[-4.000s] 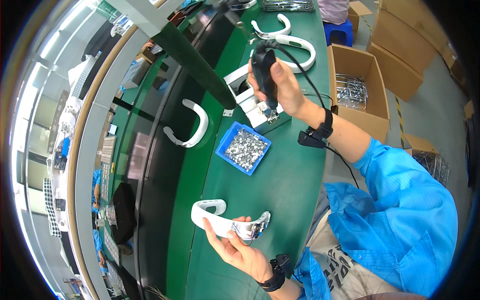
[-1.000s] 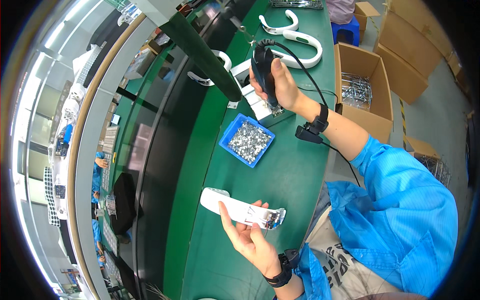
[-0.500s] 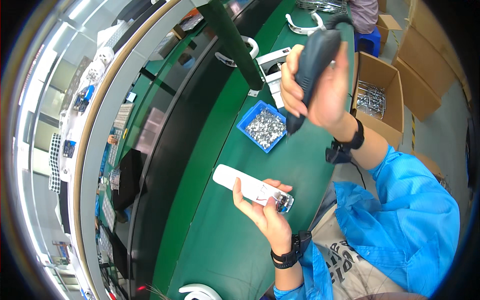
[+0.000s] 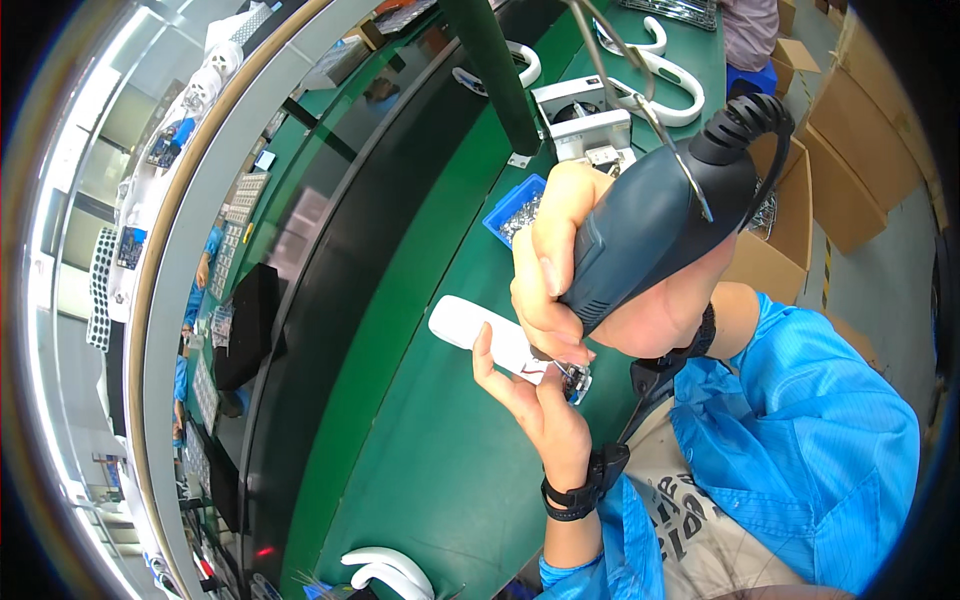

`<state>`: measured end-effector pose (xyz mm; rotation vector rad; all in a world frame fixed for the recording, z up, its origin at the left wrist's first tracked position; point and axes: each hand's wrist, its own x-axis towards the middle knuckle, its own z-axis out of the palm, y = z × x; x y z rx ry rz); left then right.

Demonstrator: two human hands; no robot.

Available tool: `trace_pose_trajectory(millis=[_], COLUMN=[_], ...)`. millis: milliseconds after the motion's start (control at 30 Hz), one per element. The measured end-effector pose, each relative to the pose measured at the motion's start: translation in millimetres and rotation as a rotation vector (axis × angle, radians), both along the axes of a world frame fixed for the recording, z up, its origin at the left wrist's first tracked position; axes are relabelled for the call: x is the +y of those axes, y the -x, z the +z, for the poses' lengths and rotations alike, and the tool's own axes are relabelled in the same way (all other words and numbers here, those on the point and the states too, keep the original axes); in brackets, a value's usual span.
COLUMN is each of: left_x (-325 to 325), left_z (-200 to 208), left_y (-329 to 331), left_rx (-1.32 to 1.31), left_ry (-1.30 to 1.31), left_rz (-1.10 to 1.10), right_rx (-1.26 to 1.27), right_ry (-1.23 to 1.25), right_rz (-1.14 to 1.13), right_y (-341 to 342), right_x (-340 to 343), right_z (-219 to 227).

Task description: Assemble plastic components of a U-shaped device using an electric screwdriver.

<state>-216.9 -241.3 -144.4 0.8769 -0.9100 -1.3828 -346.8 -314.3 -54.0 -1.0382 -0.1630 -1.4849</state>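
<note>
In my left hand (image 4: 552,425) is a white elongated plastic housing (image 4: 475,325), tilted, with my fingers along its sides. At its near end a small circuit board (image 4: 577,382) and thin wires show. My right hand (image 4: 548,255) is wrapped round a dark electric screwdriver (image 4: 660,235), whose ribbed cable end points up and away. The screwdriver's front end is down over the housing, close to the board. Its tip is hidden behind my right fingers, so I cannot tell whether it touches anything.
A blue bin (image 4: 490,222) of small metal parts is partly behind my right hand. Beyond it stand a white device (image 4: 580,130) and curved white parts (image 4: 675,95). A metal hook hangs above. More curved white parts (image 4: 390,570) lie at the lower left; cardboard boxes (image 4: 835,185) stand right.
My right hand has brought the screwdriver down to the housing, now covering part of the blue bin. The housing has shifted slightly upward in view, still in my left hand.
</note>
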Motion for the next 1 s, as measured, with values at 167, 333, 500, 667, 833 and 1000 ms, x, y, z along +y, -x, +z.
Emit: trace_pose_trajectory(millis=[167, 333, 500, 667, 833, 1000], left_x=[2.8, 3.4, 4.2, 8.5, 17.9, 16.5], left_z=[18.4, 15.7, 0.0, -3.7, -16.1, -10.1], left_y=[5.3, 4.6, 5.2, 0.1, -1.5, 2.5], left_rx=[-0.063, -0.037, -0.211, -0.282, -0.187, -0.134], left_ry=[-0.007, 0.009, 0.107, 0.085, 0.03, 0.035], left_rz=[0.005, 0.022, 0.127, 0.059, 0.061, -0.019], right_rx=[0.004, 0.047, 0.065, 0.119, 0.17, 0.343], right_ry=[0.013, -0.03, -0.147, -0.064, 0.026, 0.023], right_rz=[-0.004, -0.003, 0.013, 0.031, 0.048, -0.049], right_y=[-7.7, -11.3, -16.9, -25.9, -33.9, -31.5], right_x=[-3.3, 1.2, 6.0, -1.6, -4.6, 13.2], right_z=[-3.6, -1.4, 3.5, -9.5, -19.0, 8.8])
